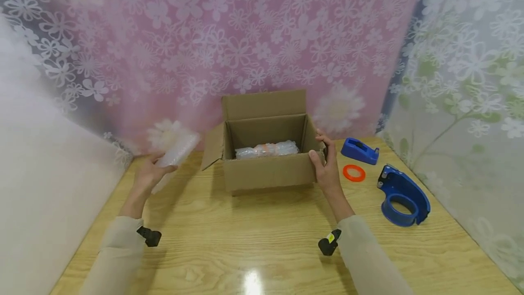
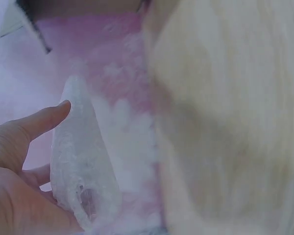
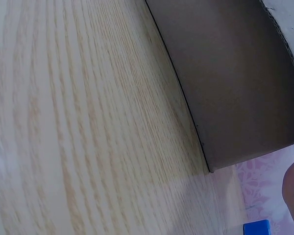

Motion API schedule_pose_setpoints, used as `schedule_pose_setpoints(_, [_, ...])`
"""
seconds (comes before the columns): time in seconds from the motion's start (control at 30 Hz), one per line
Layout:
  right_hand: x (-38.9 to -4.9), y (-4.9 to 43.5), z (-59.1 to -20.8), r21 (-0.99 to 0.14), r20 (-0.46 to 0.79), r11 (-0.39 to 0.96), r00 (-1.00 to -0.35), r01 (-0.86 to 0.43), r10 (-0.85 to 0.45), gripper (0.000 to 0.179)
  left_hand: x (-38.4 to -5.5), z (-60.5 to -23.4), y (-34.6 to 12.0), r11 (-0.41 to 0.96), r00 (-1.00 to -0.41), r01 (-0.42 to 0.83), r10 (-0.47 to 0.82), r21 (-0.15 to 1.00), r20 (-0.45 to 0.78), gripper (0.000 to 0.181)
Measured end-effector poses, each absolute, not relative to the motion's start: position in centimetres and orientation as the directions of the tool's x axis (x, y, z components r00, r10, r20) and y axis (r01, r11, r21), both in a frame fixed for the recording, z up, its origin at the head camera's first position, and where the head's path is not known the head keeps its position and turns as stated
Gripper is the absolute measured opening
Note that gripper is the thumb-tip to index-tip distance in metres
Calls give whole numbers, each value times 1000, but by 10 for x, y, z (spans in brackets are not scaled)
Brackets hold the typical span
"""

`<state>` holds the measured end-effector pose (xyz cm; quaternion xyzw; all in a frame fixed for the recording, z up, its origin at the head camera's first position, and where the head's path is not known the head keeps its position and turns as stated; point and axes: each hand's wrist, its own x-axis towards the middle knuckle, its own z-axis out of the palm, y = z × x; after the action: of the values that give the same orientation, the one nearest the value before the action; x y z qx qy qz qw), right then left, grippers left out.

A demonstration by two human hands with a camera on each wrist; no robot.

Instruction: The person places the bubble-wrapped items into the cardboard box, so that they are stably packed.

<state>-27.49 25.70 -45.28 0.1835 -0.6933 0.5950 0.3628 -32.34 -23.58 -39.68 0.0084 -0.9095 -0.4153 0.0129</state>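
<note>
A folded piece of clear bubble wrap is gripped between the thumb and fingers of my left hand, raised left of the box. In the left wrist view the bubble wrap stands on edge against the palm side. An open cardboard box sits at the back of the table, its back and left flaps spread out. Inside it lies a bubble-wrapped bundle with orange tape around its middle. My right hand holds the box's right side, thumb on the front corner and fingers along the side.
Right of the box are a small blue tape dispenser, an orange ring-shaped roll of tape and a blue hand-held packing tape dispenser. Flowered cloth hangs behind the wooden table.
</note>
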Motion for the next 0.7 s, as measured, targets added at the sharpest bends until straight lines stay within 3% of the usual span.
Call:
schedule_pose_setpoints(0.27, [-279, 259, -454, -693, 720, 221, -671, -686, 175, 41, -309, -357, -247, 611, -991, 99, -11, 785, 133, 89])
schedule_pose_setpoints(0.7, [-280, 259, -455, -664, 747, 223, -643, -714, 168, 42, -298, -304, -197, 629, -968, 250, 174, 736, 179, 81])
